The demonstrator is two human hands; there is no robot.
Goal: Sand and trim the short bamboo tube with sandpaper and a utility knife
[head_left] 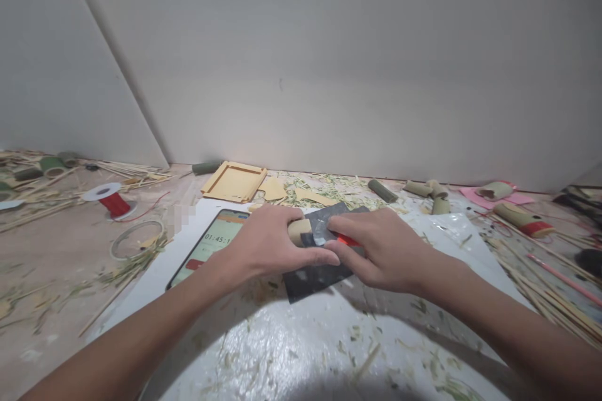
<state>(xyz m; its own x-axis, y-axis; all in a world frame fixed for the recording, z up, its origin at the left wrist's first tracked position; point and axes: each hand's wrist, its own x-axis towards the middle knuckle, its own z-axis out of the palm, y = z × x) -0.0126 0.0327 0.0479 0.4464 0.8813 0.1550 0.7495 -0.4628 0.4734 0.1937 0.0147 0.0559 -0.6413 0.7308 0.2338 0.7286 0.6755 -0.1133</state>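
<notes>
My left hand (pixel 268 239) is wrapped around a short, pale bamboo piece (pixel 300 232), whose peeled end shows between thumb and fingers. Close beside it, my right hand (pixel 376 247) is closed on a small red-orange object (pixel 348 240), mostly hidden by the fingers. A shiny grey patch (pixel 322 232) shows at those fingertips; I cannot tell whether it belongs to the same object. Under both hands lie dark sheets (pixel 305 282) that look like sandpaper. Left of my left hand, a phone (pixel 192 254) with a running timer is partly covered by my wrist.
White plastic sheeting (pixel 263 351) strewn with shavings covers the work surface. Behind are a shallow wooden frame (pixel 234 182) and a green bamboo piece (pixel 382 191). A red wire spool (pixel 114 202) and tape roll (pixel 136 239) lie left; bamboo sticks (pixel 555 301) lie right. A wall (pixel 329 75) stands behind.
</notes>
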